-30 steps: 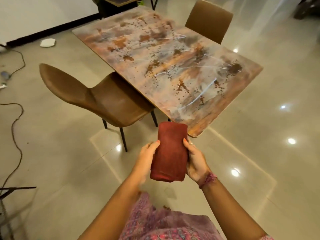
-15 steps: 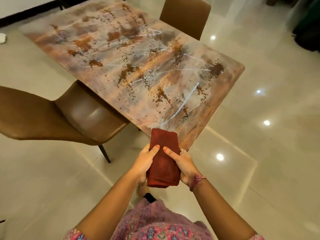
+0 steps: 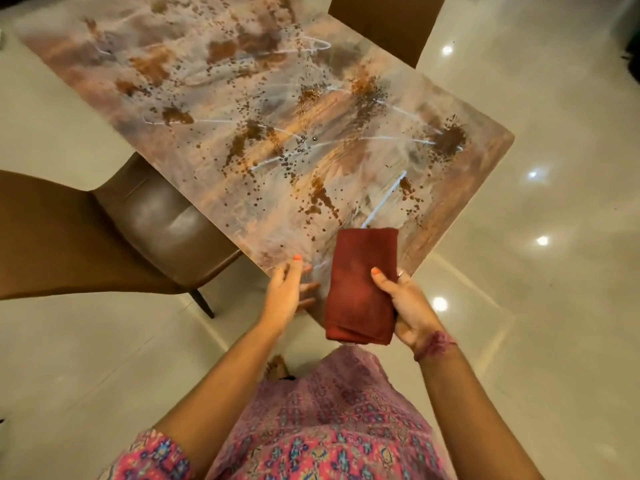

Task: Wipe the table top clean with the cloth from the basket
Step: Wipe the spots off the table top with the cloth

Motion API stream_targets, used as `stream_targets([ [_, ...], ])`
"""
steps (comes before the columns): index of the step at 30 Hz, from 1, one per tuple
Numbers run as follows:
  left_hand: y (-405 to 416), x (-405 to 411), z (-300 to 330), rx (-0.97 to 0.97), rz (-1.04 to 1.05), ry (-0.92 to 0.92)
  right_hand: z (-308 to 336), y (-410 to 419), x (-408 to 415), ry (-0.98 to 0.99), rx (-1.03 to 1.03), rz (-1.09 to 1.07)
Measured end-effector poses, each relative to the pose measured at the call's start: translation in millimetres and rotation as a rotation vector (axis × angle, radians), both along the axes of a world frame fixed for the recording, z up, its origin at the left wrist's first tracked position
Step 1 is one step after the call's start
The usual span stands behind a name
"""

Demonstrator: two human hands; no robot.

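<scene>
1. The table (image 3: 214, 109) is the reference point. Its top is a mottled, marbled surface carrying brown smears and dark specks across most of its length. No part of it looks wiped yet.

2. The folded red cloth (image 3: 362, 285) is at the table's near corner. Its far end overhangs the top and its near end hangs clear past the edge. I cannot tell whether it touches the surface.

3. The right hand (image 3: 407, 306) has the cloth pinched, thumb on the upper face and fingers closed beneath its right edge. The grip is firm and partial, on one side only, which suits carrying a folded pad flat towards the surface.

4. The left hand (image 3: 285, 294) is empty, with fingers spread and relaxed, just left of the cloth over the same near corner. Its outline is blurred, so contact with the top cannot be confirmed. I judge it is free to brace on the edge.

5. A brown chair (image 3: 114, 230) is tucked against the table's left side and a second chair (image 3: 384, 22) stands at its far right side; neither obstructs the top.

6. Assessment: wiping has not begun. The cloth stays folded, likely to give a thick pad. The next step calls for laying it flat at the near corner and pressing down.
</scene>
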State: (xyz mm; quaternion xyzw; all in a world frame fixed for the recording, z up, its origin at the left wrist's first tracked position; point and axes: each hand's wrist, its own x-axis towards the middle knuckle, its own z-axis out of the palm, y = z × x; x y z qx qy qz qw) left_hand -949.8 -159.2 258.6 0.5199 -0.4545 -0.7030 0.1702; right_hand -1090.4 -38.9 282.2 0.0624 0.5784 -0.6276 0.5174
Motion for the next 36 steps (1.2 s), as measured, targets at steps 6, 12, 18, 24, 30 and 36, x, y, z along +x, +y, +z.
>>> stream_targets([
  [6, -18.9, -1.1, -33.2, -0.044, 0.504, -0.139, 6.4, -16.8, -108.3, 0.603, 0.141, 0.337],
  [12, -6.8, -15.2, -63.4, -0.018, 0.649, -0.322, -43.8, -52.7, -127.2, 1.425, 0.417, 0.91],
  [18, 13.0, -25.2, -66.6, 0.355, 0.709, 0.064, -77.0, -42.8, -38.6, 1.608, 0.228, 1.371],
  [24, 13.5, -10.3, -69.7, 0.474, 0.719, 0.195, -81.6, 16.3, -17.9, 1.526, -0.239, 1.728],
  [30, 8.3, 0.0, -70.6, 0.505, 0.701, 0.215, -79.9, -34.0, -105.8, 1.427, -0.151, 1.477],
  [36, 6.5, 6.7, -78.2, 0.536, 0.675, 0.261, -82.5, -104.4, -94.6, 1.475, 0.241, 1.1],
])
